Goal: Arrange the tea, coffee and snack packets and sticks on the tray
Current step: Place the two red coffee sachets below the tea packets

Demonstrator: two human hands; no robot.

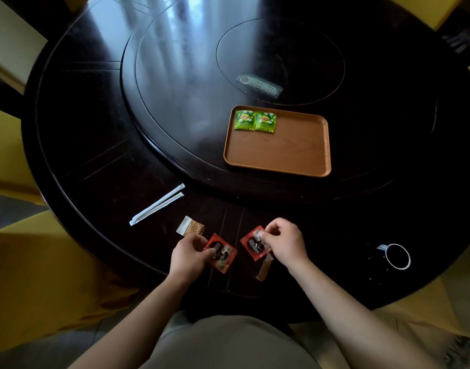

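Left hand pinches a red coffee packet by its left edge, fingers closed on it, low over the near table rim. Right hand is closed the same way on a second red coffee packet, gripping its upper right corner. Cannot tell whether either packet is lifted clear of the dark round table or resting on it.

Beside the right-hand packet, just below the wrist: a tan stick packet, partly hidden. Risk: it may be caught under the red packet and dragged or flicked off the near edge when the hand rises.

Just beyond the left hand: a small tan-and-white snack packet, close enough to be knocked by the knuckles. Further left, two white paper-wrapped sticks lie side by side, apart from everything else.

Right of the hands, a dark cup with a white rim; contents not visible. A wide sweep of the right arm could tip it.

Tray sits on the raised turntable, well away from the hands. Contents: two green tea packets, side by side, touching, in the far left corner; remainder bare. Risk: a light, corner-held packet may slip during the reach, or pressing on the tray could turn the turntable. Judged early in the task.

Beyond the tray: a pale flat object, blurred, unidentified.
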